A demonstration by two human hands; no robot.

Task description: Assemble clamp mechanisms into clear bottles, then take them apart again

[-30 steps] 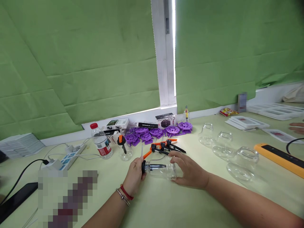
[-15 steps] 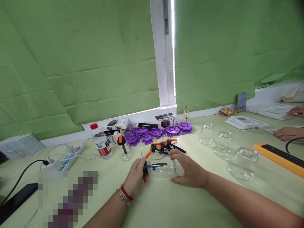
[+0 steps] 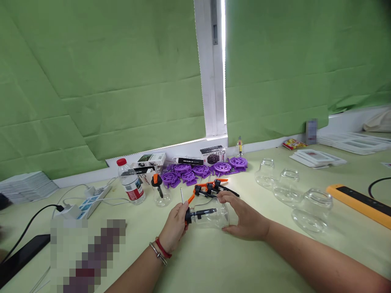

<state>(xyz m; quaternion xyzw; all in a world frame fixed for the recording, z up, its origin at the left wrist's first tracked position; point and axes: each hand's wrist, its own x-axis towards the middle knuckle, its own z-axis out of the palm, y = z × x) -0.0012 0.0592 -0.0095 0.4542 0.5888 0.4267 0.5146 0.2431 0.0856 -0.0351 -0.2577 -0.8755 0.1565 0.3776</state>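
A clear bottle [image 3: 210, 223] with a wide base lies on its side between my hands, low over the table. My left hand [image 3: 174, 224] grips its black-and-orange top [image 3: 188, 215] at the neck, and a black stem reaches into the bottle. Curved around the base is my right hand [image 3: 247, 217], thumb and fingers on opposite sides. Just beyond, several loose black-and-orange tops [image 3: 210, 188] lie in a cluster. A similar bottle with its top fitted [image 3: 161, 193] stands to the left.
Purple plastic parts [image 3: 200, 171] and boxes [image 3: 214, 155] line the wall. A red-capped water bottle [image 3: 130, 183] and power strip [image 3: 93, 203] are left. Three clear bottles without tops [image 3: 314, 211] and an orange-black bar [image 3: 360, 203] are right.
The bottle and its top have turned and shifted slightly, and my left fingers have moved on the top. A co-worker's hands at the far right have left the view.
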